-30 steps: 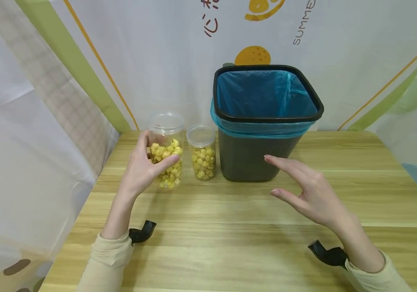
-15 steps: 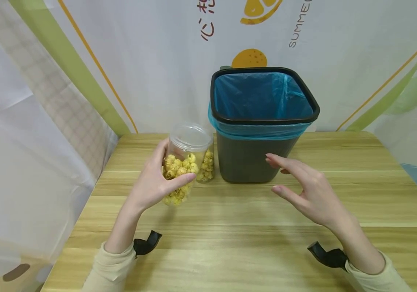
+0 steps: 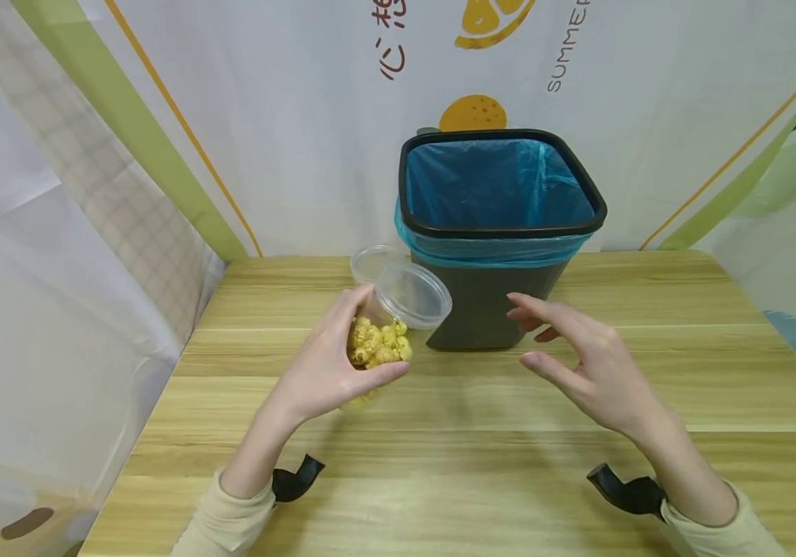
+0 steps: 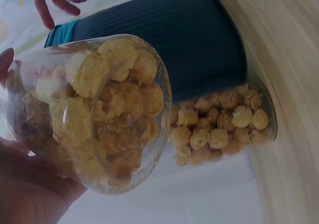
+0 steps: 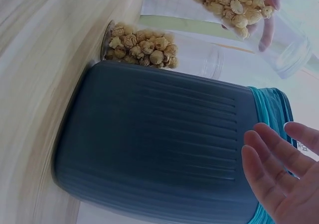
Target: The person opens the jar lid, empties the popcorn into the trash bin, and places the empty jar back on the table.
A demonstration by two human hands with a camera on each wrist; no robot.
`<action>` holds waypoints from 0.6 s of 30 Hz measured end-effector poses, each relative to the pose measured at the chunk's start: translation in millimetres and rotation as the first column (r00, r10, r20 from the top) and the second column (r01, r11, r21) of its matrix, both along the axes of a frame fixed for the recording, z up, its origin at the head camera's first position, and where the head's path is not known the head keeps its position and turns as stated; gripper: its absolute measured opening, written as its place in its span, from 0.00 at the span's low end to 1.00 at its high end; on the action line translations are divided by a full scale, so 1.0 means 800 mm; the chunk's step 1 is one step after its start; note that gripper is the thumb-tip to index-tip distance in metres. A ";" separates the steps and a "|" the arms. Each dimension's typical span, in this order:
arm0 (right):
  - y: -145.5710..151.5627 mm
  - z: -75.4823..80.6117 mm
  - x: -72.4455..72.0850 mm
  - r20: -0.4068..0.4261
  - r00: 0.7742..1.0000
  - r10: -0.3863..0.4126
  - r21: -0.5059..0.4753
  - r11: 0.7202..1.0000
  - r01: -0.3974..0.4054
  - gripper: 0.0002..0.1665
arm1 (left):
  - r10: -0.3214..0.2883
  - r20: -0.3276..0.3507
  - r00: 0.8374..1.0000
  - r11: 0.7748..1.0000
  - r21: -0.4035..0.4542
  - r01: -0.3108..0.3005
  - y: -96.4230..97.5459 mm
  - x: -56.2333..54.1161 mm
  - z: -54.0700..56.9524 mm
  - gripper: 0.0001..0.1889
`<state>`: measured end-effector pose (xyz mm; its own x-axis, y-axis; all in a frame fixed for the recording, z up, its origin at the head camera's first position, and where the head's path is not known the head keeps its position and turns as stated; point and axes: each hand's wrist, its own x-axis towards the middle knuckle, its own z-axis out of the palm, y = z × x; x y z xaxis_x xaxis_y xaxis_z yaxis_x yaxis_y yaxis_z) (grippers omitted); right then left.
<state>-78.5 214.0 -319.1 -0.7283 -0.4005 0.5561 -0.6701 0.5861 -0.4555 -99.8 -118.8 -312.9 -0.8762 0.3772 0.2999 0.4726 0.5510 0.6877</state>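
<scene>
My left hand [image 3: 331, 360] grips a clear plastic jar [image 3: 411, 295] part filled with yellow popcorn [image 3: 378, 344]. The jar is raised off the table, its lidded top leaning to the right. Behind it, a second clear jar [image 3: 373, 261] stands on the table, mostly hidden in the head view; the right wrist view shows popcorn [image 5: 144, 47] in its lower half. My right hand [image 3: 582, 363] hovers in front of the dark grey bin [image 3: 481, 309], fingers loosely bent and holding nothing. In the left wrist view the bottom of the gripped jar [image 4: 132, 117] faces the camera.
A blue bag [image 3: 498, 251] lines the bin and folds over below its black rim [image 3: 509, 230]. The wooden table [image 3: 453, 472] extends in front and to both sides. A printed curtain [image 3: 300, 139] hangs behind the table's back edge.
My left hand has lifted the larger jar and brought it right and nearer, tilting its top rightward across the front of the smaller jar. My right hand has barely moved.
</scene>
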 end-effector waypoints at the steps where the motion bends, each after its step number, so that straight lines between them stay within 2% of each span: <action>1: 0.000 0.000 0.000 0.003 1.000 0.002 -0.002 1.000 -0.002 0.38 | -0.007 -0.003 1.000 1.000 -0.010 0.007 0.003 0.001 -0.002 0.50; 7: -0.001 -0.004 -0.002 0.019 1.000 0.014 0.000 1.000 -0.014 0.36 | -0.075 0.012 0.997 0.995 -0.067 0.076 0.026 0.008 -0.013 0.50; 11: -0.002 -0.005 -0.002 0.027 1.000 0.012 0.009 1.000 -0.013 0.34 | -0.125 -0.010 0.992 0.989 -0.085 0.123 0.035 0.011 -0.020 0.50; 18: -0.006 -0.009 -0.001 0.021 1.000 0.023 0.024 0.999 -0.024 0.31 | -0.149 -0.074 0.986 0.981 -0.140 0.138 0.043 0.013 -0.030 0.49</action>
